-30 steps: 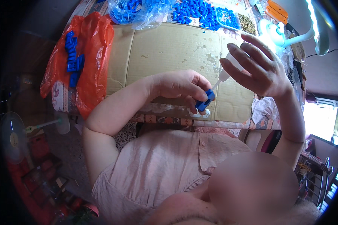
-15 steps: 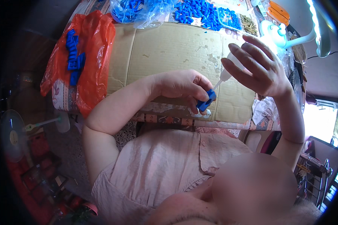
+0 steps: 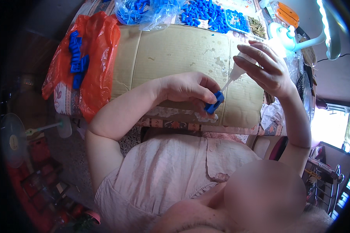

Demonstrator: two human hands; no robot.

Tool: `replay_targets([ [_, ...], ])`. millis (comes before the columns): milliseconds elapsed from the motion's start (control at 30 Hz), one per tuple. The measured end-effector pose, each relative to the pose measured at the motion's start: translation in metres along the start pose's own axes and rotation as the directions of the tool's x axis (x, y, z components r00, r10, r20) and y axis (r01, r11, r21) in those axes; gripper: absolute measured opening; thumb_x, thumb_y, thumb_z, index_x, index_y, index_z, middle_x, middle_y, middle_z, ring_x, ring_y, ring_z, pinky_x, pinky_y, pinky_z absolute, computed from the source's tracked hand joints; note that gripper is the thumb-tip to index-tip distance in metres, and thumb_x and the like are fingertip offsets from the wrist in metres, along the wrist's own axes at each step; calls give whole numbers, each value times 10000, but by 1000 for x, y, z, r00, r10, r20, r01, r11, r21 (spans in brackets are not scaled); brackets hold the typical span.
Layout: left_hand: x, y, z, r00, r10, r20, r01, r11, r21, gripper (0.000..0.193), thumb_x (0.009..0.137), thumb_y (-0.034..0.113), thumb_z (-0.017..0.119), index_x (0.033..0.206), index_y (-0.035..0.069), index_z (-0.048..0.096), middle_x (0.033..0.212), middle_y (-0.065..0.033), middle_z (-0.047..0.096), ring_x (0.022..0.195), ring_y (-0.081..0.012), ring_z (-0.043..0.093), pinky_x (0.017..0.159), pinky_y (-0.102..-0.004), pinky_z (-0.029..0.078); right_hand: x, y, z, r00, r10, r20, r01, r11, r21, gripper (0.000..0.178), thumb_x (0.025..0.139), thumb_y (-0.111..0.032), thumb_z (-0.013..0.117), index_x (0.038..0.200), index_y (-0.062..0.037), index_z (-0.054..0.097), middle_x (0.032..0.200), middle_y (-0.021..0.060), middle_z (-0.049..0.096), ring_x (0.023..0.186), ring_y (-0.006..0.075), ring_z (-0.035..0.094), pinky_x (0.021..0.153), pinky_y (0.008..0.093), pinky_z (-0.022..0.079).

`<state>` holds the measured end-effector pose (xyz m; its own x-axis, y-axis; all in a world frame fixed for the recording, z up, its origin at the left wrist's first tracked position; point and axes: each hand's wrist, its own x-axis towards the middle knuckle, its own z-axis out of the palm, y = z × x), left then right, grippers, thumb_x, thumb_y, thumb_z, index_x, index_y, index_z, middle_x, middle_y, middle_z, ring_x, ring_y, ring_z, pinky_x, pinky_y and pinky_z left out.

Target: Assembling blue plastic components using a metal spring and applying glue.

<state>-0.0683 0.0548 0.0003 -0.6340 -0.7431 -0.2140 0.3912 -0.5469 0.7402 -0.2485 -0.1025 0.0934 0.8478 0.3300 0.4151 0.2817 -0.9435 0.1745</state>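
Left hand pinches blue block, seemingly mid-work; right hand grips pale tool, tip at block; blue parts lie loose.

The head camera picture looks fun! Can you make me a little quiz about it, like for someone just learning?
1. Pick one. What do the fingers of the left hand hold?
A) a white lamp
B) a blue block
C) a sheet of cardboard

2. True or false? The row of blue pieces lies on the red plastic bag.

3. Fill the gap. The handle of the pale-handled tool is nearest the person's ____.

Key: 1. B; 2. true; 3. right hand.
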Motion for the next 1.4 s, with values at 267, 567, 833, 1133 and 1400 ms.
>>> replay_targets([
  [267, -3, 6, 6, 998, 22, -51, -21, 1000, 15, 429, 775, 147, 653, 1105, -81, 502, 940, -124, 583, 834, -226, 641, 691, -321, 554, -17, -5, 7, 956, 294, -24, -282, 935, 215, 396, 652, 13, 680, 1037, -64, 626, 996, 126, 601, 859, 278, 605, 709, 351, 516],
  [567, 0, 5, 5, 964, 182, -192, -164, 981, 104, 447, 734, 134, 684, 1109, -18, 497, 913, -119, 613, 805, -214, 645, 720, -312, 532, -46, -17, 17, 831, 556, -8, -526, 791, 313, 327, 677, 17, 674, 993, -57, 633, 966, 95, 627, 859, 253, 622, 726, 326, 508],
  [833, 5, 3, 0, 794, 505, -338, -473, 863, 178, 490, 770, 254, 668, 1134, 3, 458, 989, -137, 597, 939, -228, 610, 855, -351, 484, -53, -39, 18, 756, 654, -10, -585, 684, 436, 349, 704, 0, 666, 1044, -34, 594, 860, 111, 623, 754, 245, 612, 668, 322, 477],
  [1133, 5, 6, -5, 550, 679, -487, -724, 678, 127, 275, 870, 145, 559, 1103, 14, 494, 1035, -92, 572, 1034, -250, 578, 921, -367, 480, -25, -62, -2, 806, 592, 23, -551, 735, 396, 392, 731, -7, 616, 1117, -32, 553, 805, 138, 619, 687, 289, 614, 599, 361, 479],
  [1400, 5, 2, -1, 452, 685, -571, -733, 650, 200, 254, 869, 126, 564, 1093, 23, 504, 988, -62, 580, 951, -175, 578, 897, -338, 475, -8, -71, 4, 831, 554, 41, -519, 748, 413, 396, 718, -55, 617, 1104, -7, 543, 785, 145, 621, 666, 297, 618, 590, 375, 487],
])
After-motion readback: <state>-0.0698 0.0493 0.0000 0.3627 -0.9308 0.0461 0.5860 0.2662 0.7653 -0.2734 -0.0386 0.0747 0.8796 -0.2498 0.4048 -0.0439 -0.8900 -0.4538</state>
